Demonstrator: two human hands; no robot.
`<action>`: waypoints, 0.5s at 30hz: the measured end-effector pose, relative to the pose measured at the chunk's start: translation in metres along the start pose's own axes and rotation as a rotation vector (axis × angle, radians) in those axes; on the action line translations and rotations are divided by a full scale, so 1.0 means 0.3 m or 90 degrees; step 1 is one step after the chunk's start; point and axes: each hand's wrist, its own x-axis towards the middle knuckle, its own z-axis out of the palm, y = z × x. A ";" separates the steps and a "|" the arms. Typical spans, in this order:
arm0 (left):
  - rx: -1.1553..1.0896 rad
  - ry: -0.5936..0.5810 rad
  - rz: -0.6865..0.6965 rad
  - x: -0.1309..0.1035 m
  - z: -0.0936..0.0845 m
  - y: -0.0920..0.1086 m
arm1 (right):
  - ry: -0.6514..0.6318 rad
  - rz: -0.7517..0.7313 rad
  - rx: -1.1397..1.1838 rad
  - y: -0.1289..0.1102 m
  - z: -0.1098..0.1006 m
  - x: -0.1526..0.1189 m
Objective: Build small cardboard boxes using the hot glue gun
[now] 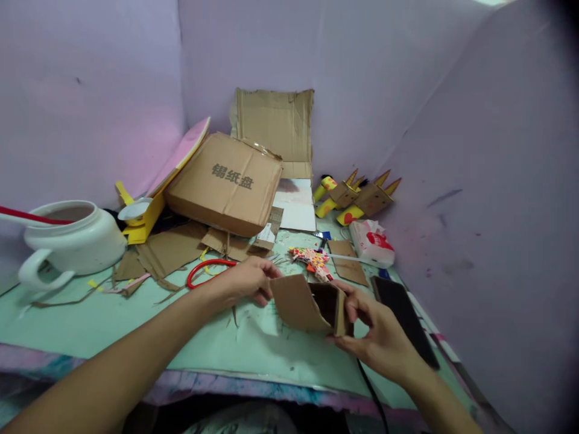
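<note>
My right hand point(373, 328) grips a small open cardboard box point(301, 304) by its right end, thumb below and fingers on the upper side. The box is tilted, with a loose flap reaching left and a dark hollow inside. At the flap's left edge are the curled fingers of my left hand point(251, 280), closed about that edge; the fingertips are partly hidden. Under my left wrist lie red-handled scissors point(196, 274). Just behind the box rests a flower-patterned glue gun point(312, 258) with a white glue stick in its back.
A large cardboard box point(226, 184) leans over cardboard scraps point(169, 253). A white pot point(75, 238) stands left. At right are a tissue pack point(373, 241), a dark phone-like slab point(402, 313) and cardboard animal figures point(368, 199). A black cable point(373, 392) hangs over the front edge.
</note>
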 end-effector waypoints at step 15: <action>0.196 -0.134 0.221 -0.066 0.141 -0.084 | 0.242 0.087 0.114 0.074 0.180 -0.115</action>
